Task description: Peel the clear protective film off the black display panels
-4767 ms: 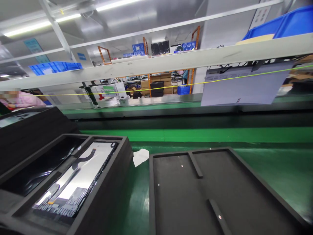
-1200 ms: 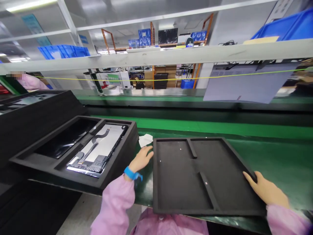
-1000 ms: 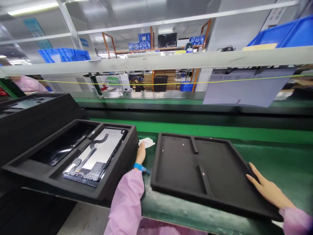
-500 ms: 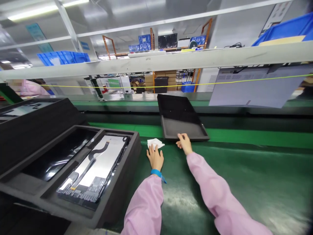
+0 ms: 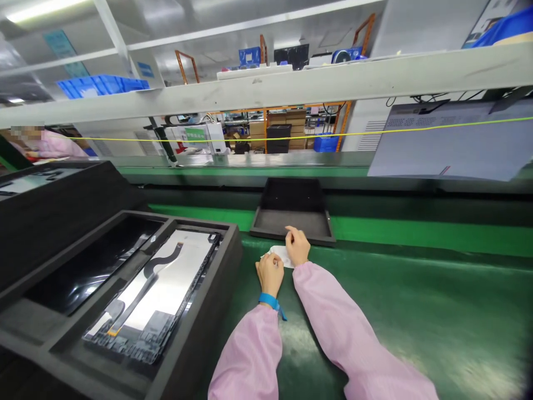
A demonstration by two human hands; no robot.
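Note:
A small white cloth [image 5: 282, 255] lies on the green mat in front of me. My left hand [image 5: 270, 273] rests curled at its left edge and touches it. My right hand [image 5: 297, 246] is closed over the cloth's right side, fingers bent down on it. Just beyond my hands an empty black foam tray [image 5: 291, 222] sits on the green conveyor belt. To my left a black foam tray [image 5: 195, 328] holds a display panel [image 5: 166, 283] lying back side up with flex cables, beside a dark panel [image 5: 89, 266].
A tall stack of black foam trays [image 5: 58, 211] stands at far left. A yellow cord [image 5: 291, 136] runs across above the belt. A grey panel [image 5: 453, 141] hangs at right. Blue bins [image 5: 100, 86] sit on the overhead shelf. Another person in pink [image 5: 54, 147] works at far left.
The empty foam tray has been slid from in front of me onto the conveyor and let go. Both hands have come together on the white cloth.

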